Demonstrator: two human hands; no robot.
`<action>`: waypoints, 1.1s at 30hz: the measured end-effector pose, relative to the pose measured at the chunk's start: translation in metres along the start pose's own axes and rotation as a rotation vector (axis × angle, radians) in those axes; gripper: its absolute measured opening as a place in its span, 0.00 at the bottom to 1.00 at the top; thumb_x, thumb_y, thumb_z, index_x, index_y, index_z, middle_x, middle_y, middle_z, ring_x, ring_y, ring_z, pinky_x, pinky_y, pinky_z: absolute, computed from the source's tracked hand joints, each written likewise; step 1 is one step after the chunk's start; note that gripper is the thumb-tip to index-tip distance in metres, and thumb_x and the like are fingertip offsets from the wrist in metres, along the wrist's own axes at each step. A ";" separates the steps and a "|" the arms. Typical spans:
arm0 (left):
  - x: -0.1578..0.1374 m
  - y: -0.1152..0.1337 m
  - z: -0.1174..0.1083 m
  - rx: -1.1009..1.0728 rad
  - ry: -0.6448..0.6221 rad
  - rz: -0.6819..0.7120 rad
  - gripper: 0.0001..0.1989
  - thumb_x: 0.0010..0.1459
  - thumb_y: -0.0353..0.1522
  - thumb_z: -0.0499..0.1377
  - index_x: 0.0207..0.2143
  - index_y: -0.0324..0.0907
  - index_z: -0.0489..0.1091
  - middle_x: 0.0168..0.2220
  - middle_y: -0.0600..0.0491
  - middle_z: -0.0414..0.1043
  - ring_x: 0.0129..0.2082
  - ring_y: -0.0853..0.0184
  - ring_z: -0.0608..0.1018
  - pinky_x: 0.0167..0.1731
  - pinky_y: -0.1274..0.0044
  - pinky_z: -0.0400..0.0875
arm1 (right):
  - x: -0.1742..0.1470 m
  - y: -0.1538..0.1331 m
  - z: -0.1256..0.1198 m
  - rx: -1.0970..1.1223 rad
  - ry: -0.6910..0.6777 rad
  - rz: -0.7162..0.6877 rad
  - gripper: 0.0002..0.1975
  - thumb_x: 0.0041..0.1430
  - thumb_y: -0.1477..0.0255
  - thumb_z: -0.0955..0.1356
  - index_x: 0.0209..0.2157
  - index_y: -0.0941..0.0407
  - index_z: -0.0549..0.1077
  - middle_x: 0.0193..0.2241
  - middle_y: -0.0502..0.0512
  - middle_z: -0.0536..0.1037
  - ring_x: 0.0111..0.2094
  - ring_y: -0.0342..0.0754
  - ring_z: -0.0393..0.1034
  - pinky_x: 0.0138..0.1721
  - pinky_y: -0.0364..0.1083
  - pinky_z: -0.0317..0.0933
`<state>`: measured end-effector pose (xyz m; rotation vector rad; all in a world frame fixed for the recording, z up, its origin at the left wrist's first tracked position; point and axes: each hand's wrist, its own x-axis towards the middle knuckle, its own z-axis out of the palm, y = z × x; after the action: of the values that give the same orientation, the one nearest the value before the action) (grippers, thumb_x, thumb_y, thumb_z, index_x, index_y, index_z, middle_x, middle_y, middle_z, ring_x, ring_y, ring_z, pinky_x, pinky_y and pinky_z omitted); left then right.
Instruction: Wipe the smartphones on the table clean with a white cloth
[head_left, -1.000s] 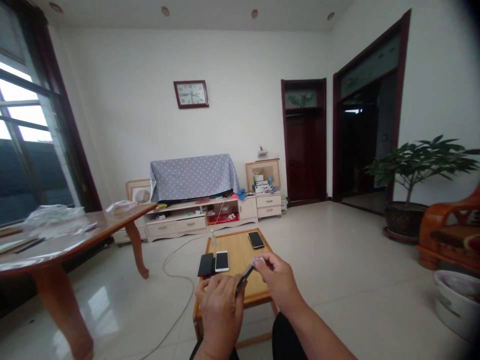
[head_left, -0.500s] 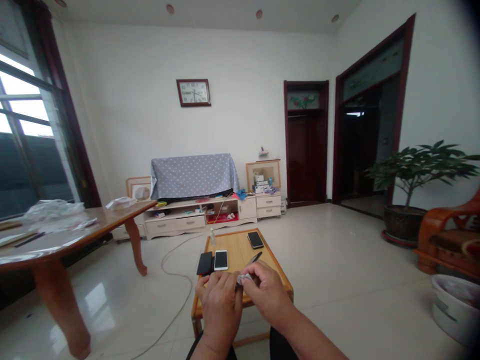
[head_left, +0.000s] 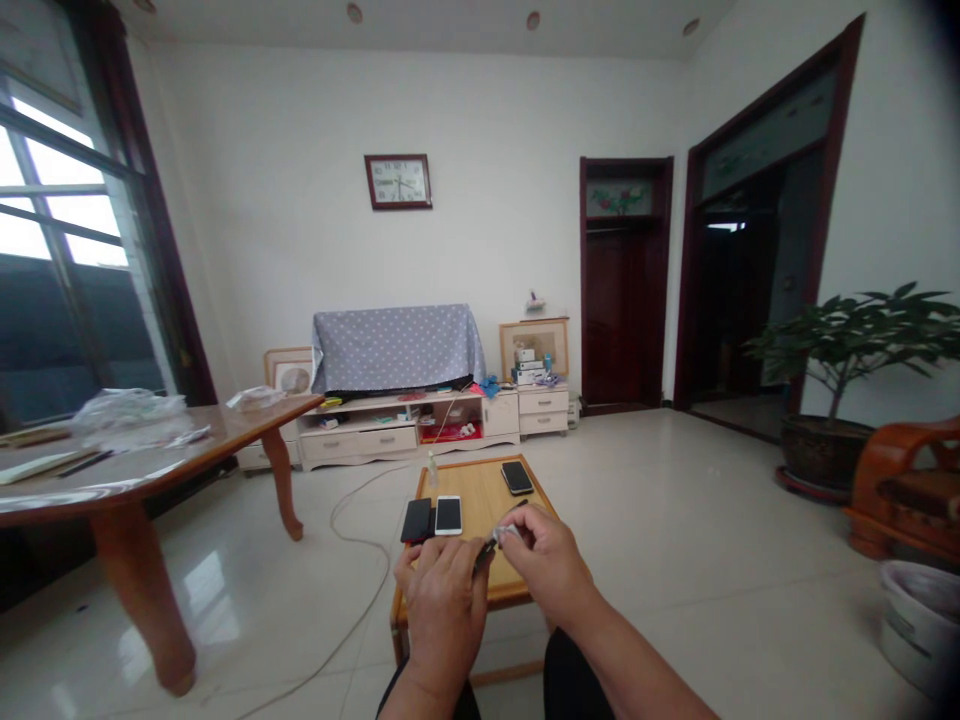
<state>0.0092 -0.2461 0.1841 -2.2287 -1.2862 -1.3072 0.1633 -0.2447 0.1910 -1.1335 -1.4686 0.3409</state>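
My left hand is closed around a slim dark object, seen nearly edge-on; its kind I cannot make out. Against that object, my right hand pinches a small crumpled white wipe. Both hands are close together above the near part of a small wooden table. Just beyond my left hand lie a black phone and a white-framed phone, side by side. Another dark phone rests near the far right corner. A small clear bottle stands at the far left corner.
To the left is a larger wooden table with plastic bags on it. A cable runs along the floor beside the small table. A white bucket and a potted plant stand at right.
My right hand has shifted slightly right with the white wipe, leaving more of the dark object showing between the hands. The view has turned a little to the left.
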 end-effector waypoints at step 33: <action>-0.016 -0.012 0.010 -0.021 0.134 0.081 0.11 0.63 0.30 0.57 0.45 0.50 0.76 0.37 0.54 0.80 0.41 0.60 0.75 0.52 0.61 0.52 | -0.001 0.011 -0.006 0.021 0.044 0.027 0.06 0.57 0.68 0.68 0.31 0.55 0.75 0.26 0.49 0.72 0.26 0.44 0.63 0.28 0.42 0.56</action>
<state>0.0025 -0.2426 0.1628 -2.1419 -1.1283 -1.4193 0.1738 -0.2422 0.1835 -1.1383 -1.4092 0.3477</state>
